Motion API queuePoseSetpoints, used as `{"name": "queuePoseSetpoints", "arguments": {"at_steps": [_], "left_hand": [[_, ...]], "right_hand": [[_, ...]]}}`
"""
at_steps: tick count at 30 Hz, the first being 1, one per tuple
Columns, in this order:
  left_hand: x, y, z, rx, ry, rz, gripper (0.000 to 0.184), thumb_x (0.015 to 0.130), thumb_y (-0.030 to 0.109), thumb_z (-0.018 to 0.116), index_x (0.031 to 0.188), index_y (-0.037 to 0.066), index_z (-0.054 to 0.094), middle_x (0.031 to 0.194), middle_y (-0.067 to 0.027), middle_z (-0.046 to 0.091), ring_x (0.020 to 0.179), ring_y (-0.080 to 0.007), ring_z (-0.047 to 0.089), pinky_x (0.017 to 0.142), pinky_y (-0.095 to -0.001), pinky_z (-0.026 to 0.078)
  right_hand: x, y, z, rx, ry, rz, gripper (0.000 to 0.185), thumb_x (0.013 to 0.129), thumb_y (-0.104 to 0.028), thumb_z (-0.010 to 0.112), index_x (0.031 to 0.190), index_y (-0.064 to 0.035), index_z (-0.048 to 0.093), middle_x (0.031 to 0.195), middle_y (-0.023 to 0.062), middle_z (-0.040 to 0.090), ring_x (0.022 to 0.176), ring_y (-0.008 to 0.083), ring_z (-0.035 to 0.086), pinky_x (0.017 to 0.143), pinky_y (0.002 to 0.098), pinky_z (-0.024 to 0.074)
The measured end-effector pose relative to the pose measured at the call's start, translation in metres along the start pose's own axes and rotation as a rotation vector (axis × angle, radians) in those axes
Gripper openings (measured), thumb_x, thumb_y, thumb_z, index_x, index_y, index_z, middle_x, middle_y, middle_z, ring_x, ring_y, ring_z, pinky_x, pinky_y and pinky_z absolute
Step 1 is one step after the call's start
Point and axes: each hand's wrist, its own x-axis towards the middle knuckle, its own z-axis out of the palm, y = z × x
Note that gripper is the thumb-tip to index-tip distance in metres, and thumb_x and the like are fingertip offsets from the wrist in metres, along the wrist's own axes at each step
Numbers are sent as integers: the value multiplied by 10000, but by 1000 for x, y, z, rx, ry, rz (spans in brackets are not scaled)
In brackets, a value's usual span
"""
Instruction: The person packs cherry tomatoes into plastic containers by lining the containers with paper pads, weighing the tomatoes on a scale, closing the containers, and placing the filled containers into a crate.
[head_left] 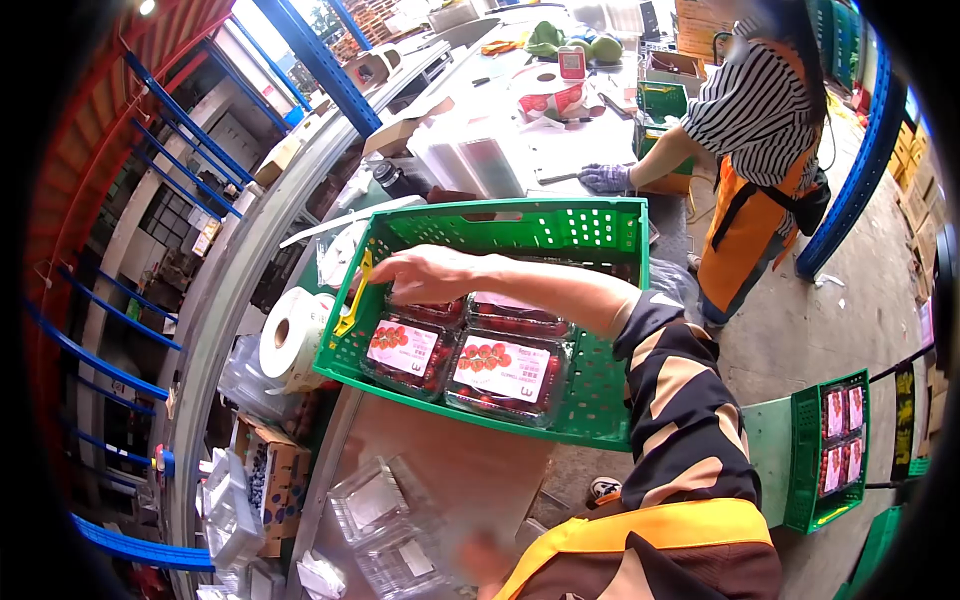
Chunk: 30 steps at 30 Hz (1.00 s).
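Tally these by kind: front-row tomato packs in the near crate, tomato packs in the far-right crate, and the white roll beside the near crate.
Front-row packs, near crate: 2
Packs, far-right crate: 4
White roll: 1
Total: 7

A produce-packing workshop: the green crate holds labelled cherry tomato clamshells; left of it sits a white roll, nearer than it lie empty clamshells, and beyond it stands an aproned co-worker.
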Motion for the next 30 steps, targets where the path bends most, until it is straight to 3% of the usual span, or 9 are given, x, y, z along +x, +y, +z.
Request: {"name": "queuePoseSetpoints", "arguments": {"at_steps": [2,3,4,6,10,30], "left_hand": [[-6,-12,6,18,-4,9,139,689,20,560,815,74,538,854,-137,516,819,-366,543,739,-487,439],[-8,-17,10,45,-4,10,134,689,23,560,810,75,537,854,-137,516,818,-365,542,737,-487,440],[-12,-19,12,72,-3,11,130,689,25,560,806,75,535,854,-137,515,817,-365,541,734,-486,441],[-12,-20,12,83,-5,-5,128,693,26,562,809,74,539,855,-138,518,819,-364,543,737,-485,442],[-16,-3,19,113,-18,-34,125,699,28,565,815,72,545,857,-138,523,822,-362,545,740,-483,444],[-17,-26,6,102,-39,-47,112,742,44,587,853,62,582,866,-141,556,844,-349,560,764,-473,453]], "right_hand": [[31,-88,12,625,-6,-271,396,879,-94,676,1273,-91,641,1086,46,686,884,168,687,809,315,568],[33,-132,12,1154,-132,-260,380,884,-30,659,1262,-54,638,1057,36,679,894,134,679,827,290,557],[24,-177,1,1270,-175,-349,408,863,-1,658,1269,-41,629,1032,37,676,887,107,664,821,255,536],[18,-227,2,1316,-195,-703,399,871,-68,675,1261,-9,620,1062,43,661,905,112,644,801,255,530],[3,-268,9,1298,-198,-960,376,871,-75,682,1237,-10,627,1050,43,663,899,112,644,799,256,530],[6,-287,28,1315,-142,-1072,272,871,-111,718,1119,-14,663,993,44,678,870,110,646,788,260,529]]}}
